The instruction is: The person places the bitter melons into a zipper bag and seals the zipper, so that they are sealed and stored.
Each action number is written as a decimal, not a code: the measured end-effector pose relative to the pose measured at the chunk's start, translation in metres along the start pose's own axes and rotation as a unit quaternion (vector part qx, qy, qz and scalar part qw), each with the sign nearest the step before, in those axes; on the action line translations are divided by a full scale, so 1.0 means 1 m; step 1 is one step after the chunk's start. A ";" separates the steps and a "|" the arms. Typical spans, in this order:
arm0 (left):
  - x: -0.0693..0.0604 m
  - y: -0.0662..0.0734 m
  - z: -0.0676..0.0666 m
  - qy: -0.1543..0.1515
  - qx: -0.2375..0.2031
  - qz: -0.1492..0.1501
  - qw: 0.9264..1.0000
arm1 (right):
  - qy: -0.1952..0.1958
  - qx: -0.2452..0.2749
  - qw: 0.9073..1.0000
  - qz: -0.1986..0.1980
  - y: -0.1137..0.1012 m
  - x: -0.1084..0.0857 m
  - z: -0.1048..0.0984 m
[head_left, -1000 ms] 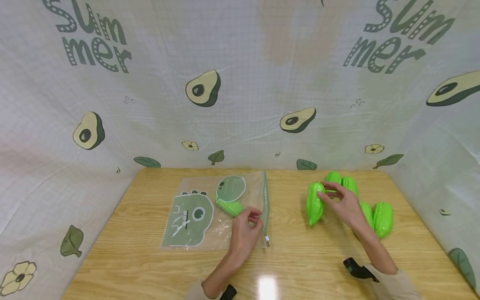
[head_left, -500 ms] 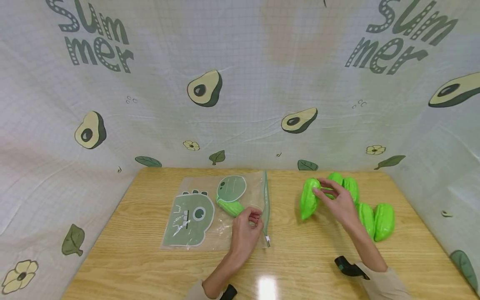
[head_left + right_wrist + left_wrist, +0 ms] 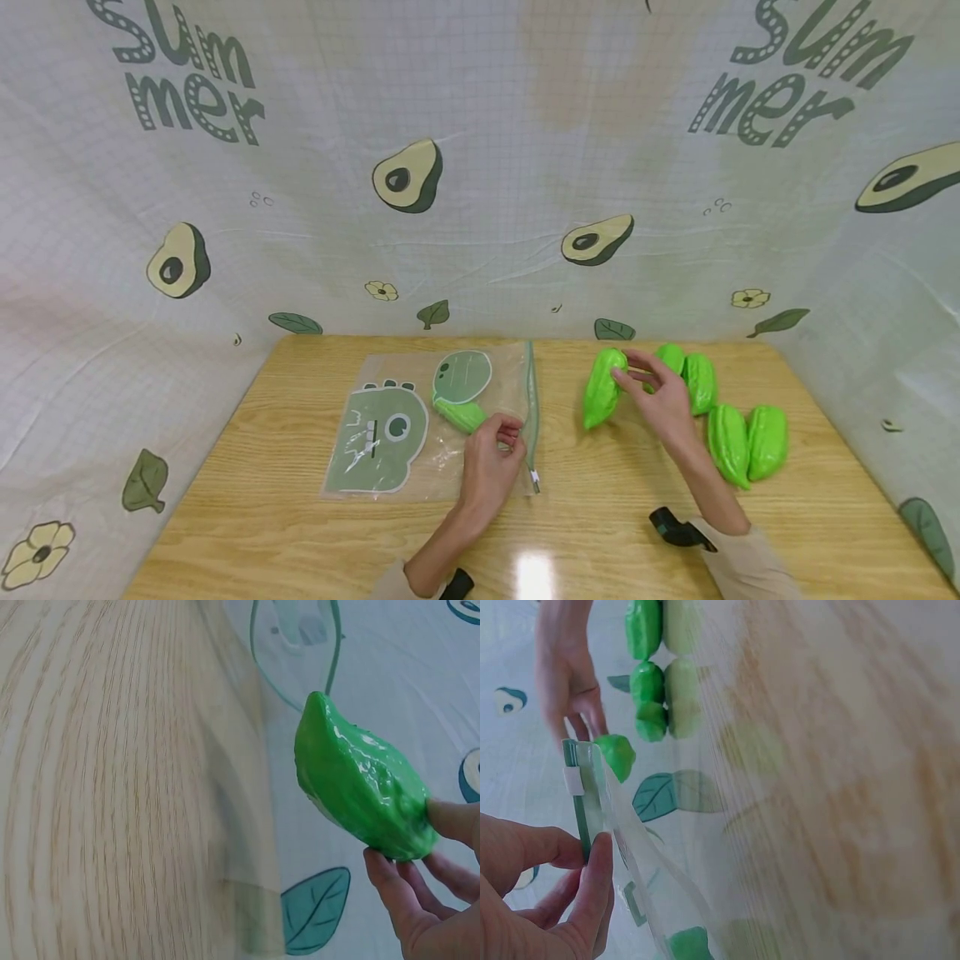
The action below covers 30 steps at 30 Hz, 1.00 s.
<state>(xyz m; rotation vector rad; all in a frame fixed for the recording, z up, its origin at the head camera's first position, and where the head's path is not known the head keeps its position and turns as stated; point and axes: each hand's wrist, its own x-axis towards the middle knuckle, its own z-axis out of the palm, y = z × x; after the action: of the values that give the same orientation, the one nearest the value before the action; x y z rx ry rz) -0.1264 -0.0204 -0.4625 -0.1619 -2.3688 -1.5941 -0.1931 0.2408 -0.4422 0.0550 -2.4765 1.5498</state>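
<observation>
Pale cloth (image 3: 480, 108) printed with avocados, leaves, flowers and the word "summer" hangs behind and at both sides of a light wood-grain worktop (image 3: 300, 542). On it lies a clear zip bag (image 3: 382, 467), flat over most of its length, with a green one-eyed monster printed at its left end and a green-edged zip strip (image 3: 532, 392) along its right end. A white slider (image 3: 534, 477) sits at the near end of that strip.

Of the two hands, the left hand (image 3: 491, 467) reaches over the bag's right part, pinching the bag's edge at the zip strip between thumb and fingers. One shiny green pod (image 3: 459, 413) is inside the bag, just beyond the left hand and below a printed round shape.

To the right of the bag, apart from it, the right hand (image 3: 660, 400) grips a second pod (image 3: 603, 387) by its blunt end, the pointed end slanting down and toward the bag. Farther right of the bag are four more pods: a far pair (image 3: 701, 385), partly behind the right hand, and a near pair (image 3: 767, 442) side by side.
</observation>
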 end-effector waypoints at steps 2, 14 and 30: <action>0.000 0.000 0.000 0.000 0.000 0.000 1.000 | 0.000 0.004 1.000 0.007 -0.001 0.000 0.003; -0.001 0.001 0.000 0.003 -0.006 0.000 1.000 | 0.003 0.083 0.997 0.009 -0.004 0.002 0.019; -0.001 -0.001 0.001 0.011 -0.011 0.015 1.000 | 0.013 0.133 0.991 0.027 -0.005 0.005 0.043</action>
<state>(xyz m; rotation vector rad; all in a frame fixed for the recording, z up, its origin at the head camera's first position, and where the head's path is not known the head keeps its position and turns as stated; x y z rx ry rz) -0.1255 -0.0194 -0.4641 -0.1830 -2.3224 -1.6000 -0.2038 0.2006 -0.4545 0.0102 -2.2530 1.8810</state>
